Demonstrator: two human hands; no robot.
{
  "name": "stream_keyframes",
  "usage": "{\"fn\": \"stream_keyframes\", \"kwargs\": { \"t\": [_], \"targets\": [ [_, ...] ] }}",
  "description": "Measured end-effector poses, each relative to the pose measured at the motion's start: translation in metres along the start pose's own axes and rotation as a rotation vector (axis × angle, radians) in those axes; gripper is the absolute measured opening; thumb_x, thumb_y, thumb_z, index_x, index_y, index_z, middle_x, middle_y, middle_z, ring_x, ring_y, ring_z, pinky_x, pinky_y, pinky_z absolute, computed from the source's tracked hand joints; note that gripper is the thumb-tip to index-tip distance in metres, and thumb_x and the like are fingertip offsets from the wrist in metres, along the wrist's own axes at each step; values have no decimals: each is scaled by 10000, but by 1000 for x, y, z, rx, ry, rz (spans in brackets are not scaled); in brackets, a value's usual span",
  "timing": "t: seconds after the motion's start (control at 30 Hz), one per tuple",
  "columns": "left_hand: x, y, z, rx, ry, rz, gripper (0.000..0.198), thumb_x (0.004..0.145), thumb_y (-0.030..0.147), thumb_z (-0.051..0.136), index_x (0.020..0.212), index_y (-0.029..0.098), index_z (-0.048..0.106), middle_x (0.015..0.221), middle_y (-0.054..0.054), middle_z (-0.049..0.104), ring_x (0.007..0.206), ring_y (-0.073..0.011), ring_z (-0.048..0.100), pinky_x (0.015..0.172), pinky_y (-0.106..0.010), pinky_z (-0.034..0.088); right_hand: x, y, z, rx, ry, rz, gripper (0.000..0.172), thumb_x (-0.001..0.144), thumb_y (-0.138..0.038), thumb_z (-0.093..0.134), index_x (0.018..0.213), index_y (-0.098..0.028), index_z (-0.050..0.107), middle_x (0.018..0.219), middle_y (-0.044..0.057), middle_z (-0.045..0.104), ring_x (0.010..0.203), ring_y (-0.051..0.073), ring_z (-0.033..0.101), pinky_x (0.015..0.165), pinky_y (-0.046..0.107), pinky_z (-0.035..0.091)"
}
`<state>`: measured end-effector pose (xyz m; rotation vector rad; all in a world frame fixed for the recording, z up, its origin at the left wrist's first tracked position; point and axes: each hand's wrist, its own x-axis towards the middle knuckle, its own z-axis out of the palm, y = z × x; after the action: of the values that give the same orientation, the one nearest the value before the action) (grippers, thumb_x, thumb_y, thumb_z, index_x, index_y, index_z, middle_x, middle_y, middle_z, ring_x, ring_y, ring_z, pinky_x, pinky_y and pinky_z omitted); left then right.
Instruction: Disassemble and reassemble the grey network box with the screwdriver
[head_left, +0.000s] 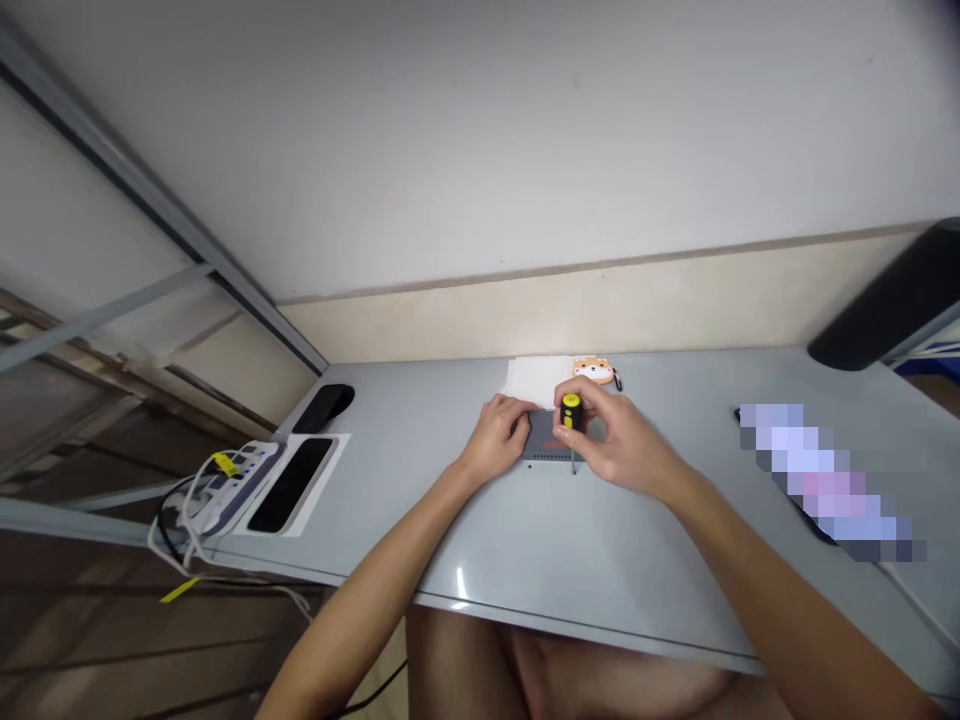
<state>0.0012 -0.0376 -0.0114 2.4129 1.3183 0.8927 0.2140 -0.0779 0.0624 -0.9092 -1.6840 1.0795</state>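
Note:
A dark grey, flat box-like device [541, 440] with a row of small holes along its near edge lies on the grey table. My left hand [498, 438] rests against its left side, fingers bent over the edge. Fingers and thumb of my right hand [611, 440] are wrapped round the black and yellow handle of a screwdriver [571, 408]. The screwdriver stands nearly upright, its shaft pointing down at the device's near right corner; whether the tip touches anything is unclear. A small dark dot, maybe a screw [529, 466], lies just in front of the device.
Behind the device are white paper [536, 376] and an orange animal-faced case [593, 371]. At left, a black phone [292, 486] lies on white paper beside a power strip [244, 490] with cables. A pixelated device [832, 485] and a black cylinder [885, 300] are at right.

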Motion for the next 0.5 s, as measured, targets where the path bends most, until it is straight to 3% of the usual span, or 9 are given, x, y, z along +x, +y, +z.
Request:
{"fn": "stream_keyframes", "kwargs": {
  "t": [0.2, 0.33, 0.5],
  "targets": [
    [0, 1, -1, -6, -19, 8, 265, 1036, 173, 465, 1110, 225, 715, 941, -45, 745, 948, -233, 645, 926, -401, 524, -2, 0, 17, -113, 15, -33, 197, 831, -221, 705, 957, -301, 576, 759, -44, 651, 614, 171, 612, 590, 300, 461],
    [1, 3, -1, -28, -27, 9, 262, 1072, 245, 456, 1073, 216, 716, 882, -45, 726, 908, -228, 645, 881, -377, 527, -3, 7, 26, -80, 10, -61, 180, 870, -256, 682, 992, -304, 559, 846, -24, 695, 661, 178, 649, 610, 309, 511],
    [2, 3, -5, -36, 0, 57, 271, 1077, 245, 436, 1089, 208, 704, 1000, -71, 734, 974, -228, 659, 911, -378, 518, -1, 11, 25, 6, 70, -99, 192, 888, -284, 711, 1008, -291, 561, 905, -3, 721, 734, 180, 684, 657, 317, 558]
  ]
}}
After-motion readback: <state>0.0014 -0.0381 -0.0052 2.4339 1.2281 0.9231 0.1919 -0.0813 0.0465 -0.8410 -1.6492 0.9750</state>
